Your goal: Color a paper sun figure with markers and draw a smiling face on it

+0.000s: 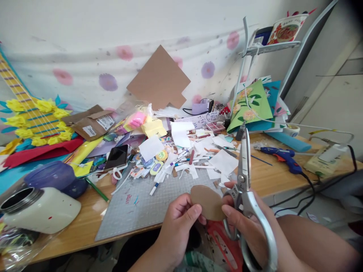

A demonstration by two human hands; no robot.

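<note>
- The scissors (247, 204) we hold in our right hand (249, 223) look like bright, smooth metal, glossy on blades and handles.
- The brown oval (208, 202) pinched by our left hand (178, 223) looks like matt cardboard, plain and dull.
- The cutting mat (147, 204) is grey and matt, probably plastic or rubber.
- The table (272, 177) shows smooth, lightly shiny wood.
- The white jar (42, 209) looks like glossy plastic.
- The glue gun (280, 156) is blue plastic.
- Paper scraps (224, 162) are matt white.
</note>
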